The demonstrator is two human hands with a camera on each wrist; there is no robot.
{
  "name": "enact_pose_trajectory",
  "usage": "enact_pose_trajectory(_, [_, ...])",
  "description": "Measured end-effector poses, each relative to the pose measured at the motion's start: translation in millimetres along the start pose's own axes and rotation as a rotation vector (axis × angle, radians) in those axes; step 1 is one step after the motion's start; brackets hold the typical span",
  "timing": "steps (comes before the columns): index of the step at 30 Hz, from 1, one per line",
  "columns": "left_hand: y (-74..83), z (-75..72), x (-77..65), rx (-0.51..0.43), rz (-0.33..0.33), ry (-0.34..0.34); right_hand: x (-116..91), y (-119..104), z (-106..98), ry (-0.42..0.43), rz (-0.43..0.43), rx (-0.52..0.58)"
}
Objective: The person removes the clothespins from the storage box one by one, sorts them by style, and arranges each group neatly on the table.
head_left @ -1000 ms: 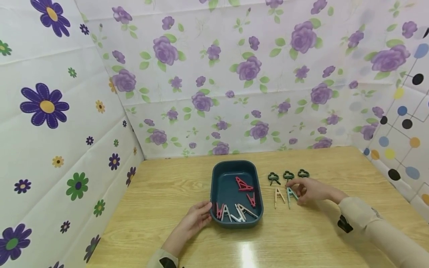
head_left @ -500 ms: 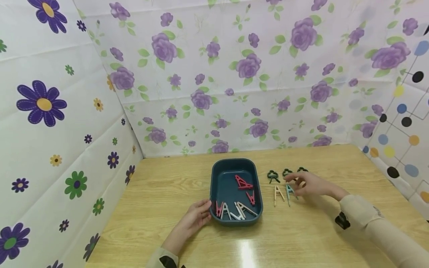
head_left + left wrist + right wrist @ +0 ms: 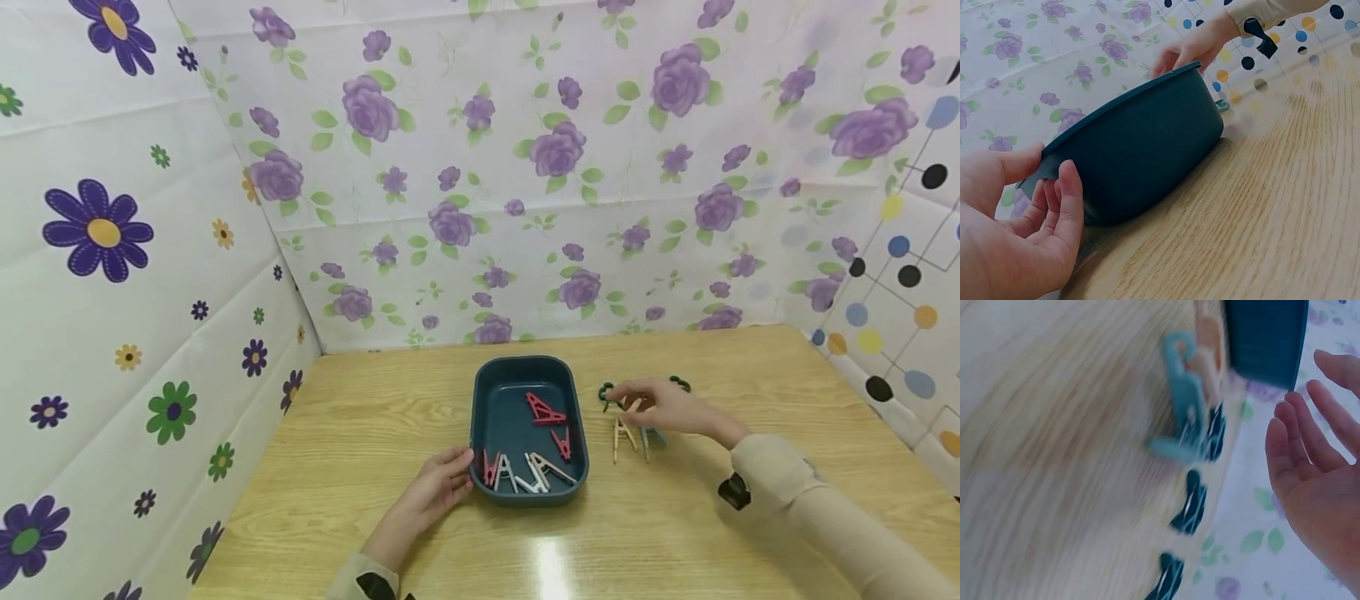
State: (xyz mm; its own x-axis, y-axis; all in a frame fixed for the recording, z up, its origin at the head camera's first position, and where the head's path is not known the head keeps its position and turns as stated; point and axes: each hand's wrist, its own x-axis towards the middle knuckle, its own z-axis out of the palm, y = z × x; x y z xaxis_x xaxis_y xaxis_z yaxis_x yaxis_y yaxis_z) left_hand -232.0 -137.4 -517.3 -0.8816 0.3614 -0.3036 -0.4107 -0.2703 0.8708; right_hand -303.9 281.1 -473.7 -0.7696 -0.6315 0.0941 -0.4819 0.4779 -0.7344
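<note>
A dark teal plastic basin (image 3: 498, 417) holds several clothes pegs, among them a red peg (image 3: 551, 422) and a white peg (image 3: 538, 482). My left hand (image 3: 437, 490) pinches the basin's left rim, thumb on top and fingers underneath, as the left wrist view shows. To the basin's right, my right hand (image 3: 670, 407) hovers over the laid-out pegs with its fingers loosely bent and nothing in them. Below it in the right wrist view are a light teal peg (image 3: 1186, 400), a peach peg (image 3: 1208, 350) and dark green cloud-shaped clips (image 3: 1191, 503). In the head view the hand partly covers them.
The wooden table (image 3: 390, 400) runs back to a wall of flowered cloth (image 3: 420, 192). Patterned cloth also hangs at the left (image 3: 172, 350) and right. A black strap (image 3: 735, 492) sits at the right wrist.
My right hand has shifted left from over the light teal peg toward the peach peg and the leftmost dark green clip. The left hand and the basin have stayed in place.
</note>
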Motion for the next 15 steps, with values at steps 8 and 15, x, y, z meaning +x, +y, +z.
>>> enact_pose_trajectory(8, [0.7,0.2,-1.3,0.007,-0.004,-0.001,19,-22,14,0.028,-0.066,-0.025])
enact_pose_trajectory(15, [0.5,1.1,-1.1,0.001,-0.002,0.001,31,-38,19,0.042,-0.066,-0.046])
